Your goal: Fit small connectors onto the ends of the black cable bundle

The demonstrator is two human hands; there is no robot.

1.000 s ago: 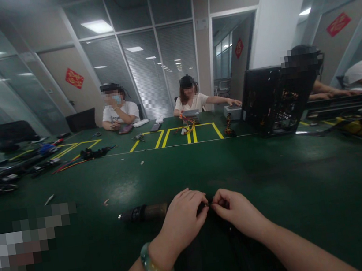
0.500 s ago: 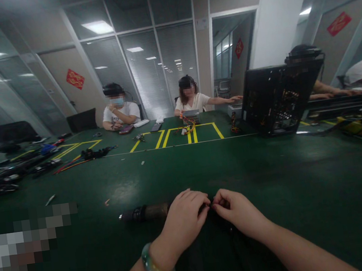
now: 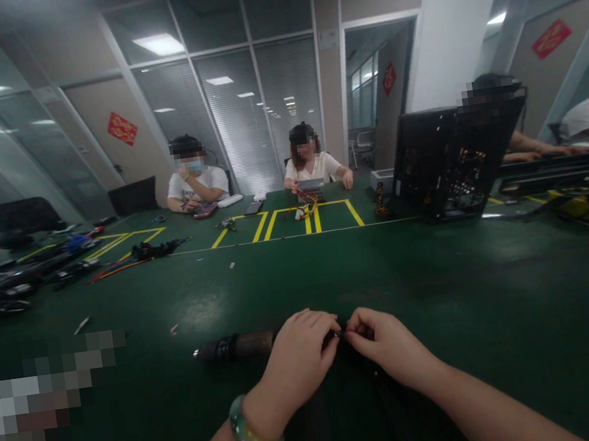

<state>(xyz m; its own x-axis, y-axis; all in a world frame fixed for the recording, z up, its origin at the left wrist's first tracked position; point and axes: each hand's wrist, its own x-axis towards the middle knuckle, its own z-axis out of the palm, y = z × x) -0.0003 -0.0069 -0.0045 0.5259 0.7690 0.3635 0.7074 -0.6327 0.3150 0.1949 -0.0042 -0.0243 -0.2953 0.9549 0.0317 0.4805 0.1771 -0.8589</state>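
My left hand (image 3: pixel 303 346), with a green bangle (image 3: pixel 255 429) on the wrist, is closed with its thumb and fingertips bent together. Facing it, my right hand (image 3: pixel 384 342) is closed in a pinch. The fingertips of both hands almost meet over something small and dark with a tiny bright spot, too small to name. A dark cylindrical tool (image 3: pixel 254 344) with a black ringed collar and a shiny tip lies on the green table (image 3: pixel 301 270), pointing left. Its right end is hidden behind my left hand.
A black computer case (image 3: pixel 455 163) stands at the back right. Cables (image 3: pixel 151 250) and dark parts lie at the left. Two people sit across the table, one behind a grey box with wires (image 3: pixel 312 193). Others are at the right. Small scraps (image 3: pixel 174 329) lie nearer.
The person across has drawn an outstretched arm back from the box by the computer case. My hands have barely moved; a tiny bright spot now shows between my fingertips.
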